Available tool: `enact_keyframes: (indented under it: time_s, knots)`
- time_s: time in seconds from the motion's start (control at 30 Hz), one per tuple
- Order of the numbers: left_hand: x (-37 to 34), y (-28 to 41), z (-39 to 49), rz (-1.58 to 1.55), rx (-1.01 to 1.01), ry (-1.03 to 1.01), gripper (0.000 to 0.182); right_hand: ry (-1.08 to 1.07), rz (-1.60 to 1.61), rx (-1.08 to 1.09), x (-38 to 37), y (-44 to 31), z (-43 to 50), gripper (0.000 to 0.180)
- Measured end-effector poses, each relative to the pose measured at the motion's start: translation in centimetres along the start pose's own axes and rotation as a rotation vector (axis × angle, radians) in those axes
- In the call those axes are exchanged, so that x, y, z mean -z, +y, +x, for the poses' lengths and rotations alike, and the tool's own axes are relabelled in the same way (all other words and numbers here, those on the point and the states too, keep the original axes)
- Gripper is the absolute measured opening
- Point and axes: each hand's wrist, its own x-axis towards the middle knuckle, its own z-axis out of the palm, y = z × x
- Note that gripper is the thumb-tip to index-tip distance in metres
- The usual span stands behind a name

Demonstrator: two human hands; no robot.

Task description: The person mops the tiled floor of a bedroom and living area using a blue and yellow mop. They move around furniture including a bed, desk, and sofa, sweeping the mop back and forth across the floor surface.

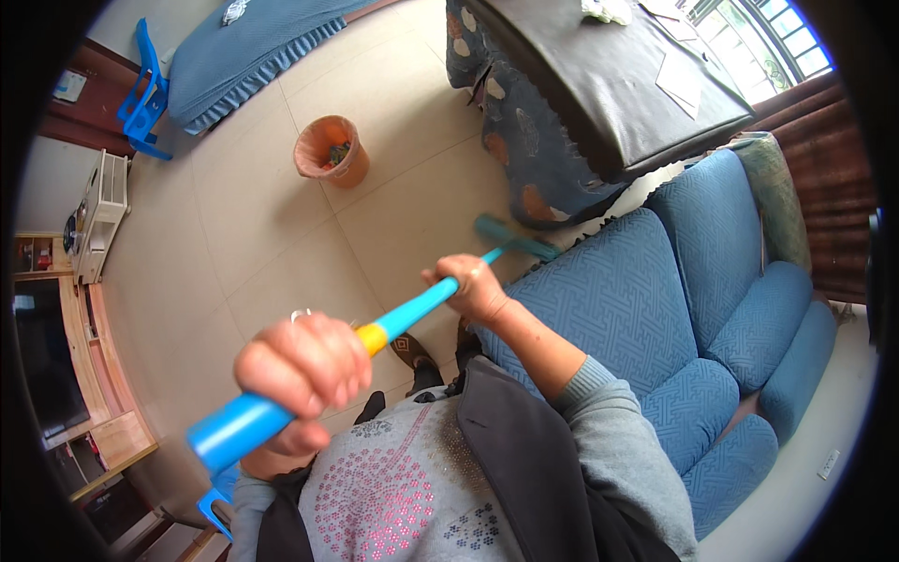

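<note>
A long-handled floor-cleaning tool with a blue handle (416, 308) runs slantwise from the lower left toward the floor. My left hand (304, 376), with a ring on one finger, is wrapped around its thick upper end, beside a yellow band (371, 339). Farther down, my right hand (472, 284) grips the thinner part of the handle. The teal head (516, 239) is blurred; whether it is a mop or a broom I cannot tell. It is at floor level between the blue sofa (597, 295) and the table's patterned cloth (527, 147).
An orange waste bin (355, 165) with rubbish inside stands on the tiled floor (267, 232). A dark-covered table (562, 63) holds papers (678, 84). Blue-covered furniture (246, 53) and a blue plastic chair (144, 105) stand at the far left, near a white shelf unit (102, 218).
</note>
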Motion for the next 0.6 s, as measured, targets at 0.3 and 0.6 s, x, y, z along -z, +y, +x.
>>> enact_keyframes:
  time_s: [0.3, 0.6]
  knots:
    - [1.2, -7.3, -8.4, 0.312, 0.196, 0.239, 0.023, -0.110, -0.135, -0.170, -4.9, 10.6, -2.5, 0.026]
    - [2.0, 4.8, -6.4, 0.546, 0.027, 0.067, 0.031, -0.323, 0.267, -0.033, -15.1, -4.0, 0.0, 0.023]
